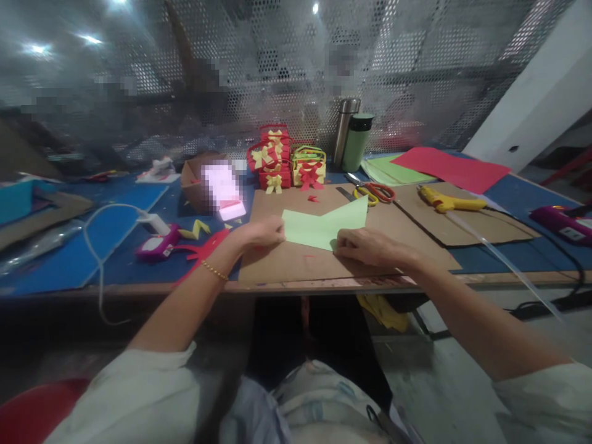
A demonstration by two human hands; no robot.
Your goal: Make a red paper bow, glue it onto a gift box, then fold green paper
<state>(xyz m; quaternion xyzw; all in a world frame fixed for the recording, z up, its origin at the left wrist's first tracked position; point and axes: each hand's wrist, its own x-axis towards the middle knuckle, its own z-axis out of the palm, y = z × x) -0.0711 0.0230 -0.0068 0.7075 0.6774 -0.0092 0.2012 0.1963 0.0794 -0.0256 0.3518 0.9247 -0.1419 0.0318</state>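
Observation:
A sheet of light green paper [308, 229], creased with its right part angled up, is held over a brown cardboard mat [282, 266]. My left hand [269, 232] pinches the paper's left edge, fingers closed. At its lower right, my right hand [363, 246] is closed on the paper, knuckles up. Small red paper scraps [313, 198] lie on the cardboard beyond the sheet. Past the paper's raised corner rest scissors with orange handles [383, 192] and a second pair with yellow handles [367, 197].
Red and yellow paper baskets with bows [276, 161] stand at the back, left of a green flask [357, 145]. A yellow glue gun [451, 200] lies on cardboard at right, with a glue stick [490, 245]. A lit phone [226, 191] leans at left. Red paper [456, 168] lies back right.

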